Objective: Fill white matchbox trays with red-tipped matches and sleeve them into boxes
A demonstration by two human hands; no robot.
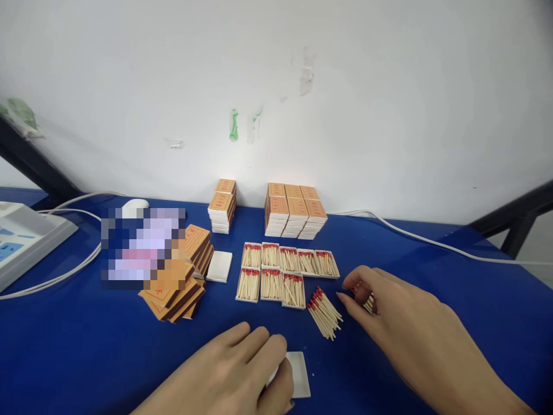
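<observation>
My left hand point(242, 366), with its fingers curled, is closed on a white matchbox tray point(301, 373) near the front of the table; part of the tray is hidden beneath the fingers. To the right, my right hand point(404, 317) curls its thumb and fingers round some red-tipped matches point(368, 303), mostly hidden by the hand. Just left of its fingertips lies a loose pile of matches point(324, 314). Beyond, two rows of open trays filled with matches point(271, 283) sit side by side. Another white tray point(219, 267) lies left of these rows.
Orange matchbox sleeves point(173, 294) are heaped at left. Matchboxes stand at the back in a small stack point(222, 204) and a larger block point(296, 210) before the wall. White cables point(415, 242) cross the blue table point(410, 248). A white device point(34, 242) sits far left.
</observation>
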